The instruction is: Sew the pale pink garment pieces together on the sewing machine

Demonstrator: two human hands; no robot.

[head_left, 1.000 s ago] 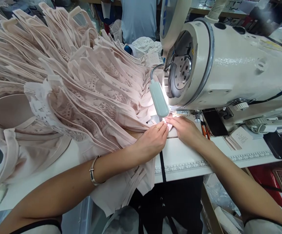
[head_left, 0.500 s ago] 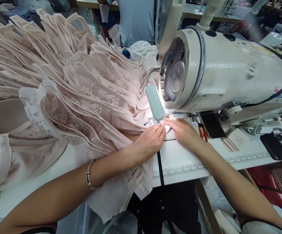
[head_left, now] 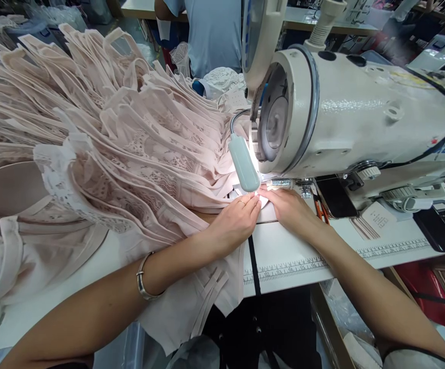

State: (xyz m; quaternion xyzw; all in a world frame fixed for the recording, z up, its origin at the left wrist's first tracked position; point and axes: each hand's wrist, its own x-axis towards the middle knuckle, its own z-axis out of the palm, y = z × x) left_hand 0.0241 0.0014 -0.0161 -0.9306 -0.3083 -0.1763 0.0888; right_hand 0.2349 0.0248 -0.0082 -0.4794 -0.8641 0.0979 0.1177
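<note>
And it's fingertips close together at the sewing machine [head_left: 349,113], the left hand [head_left: 238,220] closed on a small pale fabric piece [head_left: 263,202], the right hand [head_left: 294,209] reaching its far edge, though whether those fingers pinch, I can't tell! That piece sits over the white table [head_left: 276,243], right below the pale-green gooseneck lamp [head_left: 244,163], while lace-trimmed bras [head_left: 157,138] pile up beside the left forearm.

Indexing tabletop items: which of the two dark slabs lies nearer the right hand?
The slab beside the orange tools; the other slab lies farther from the right hand, beyond the paper card.
</note>
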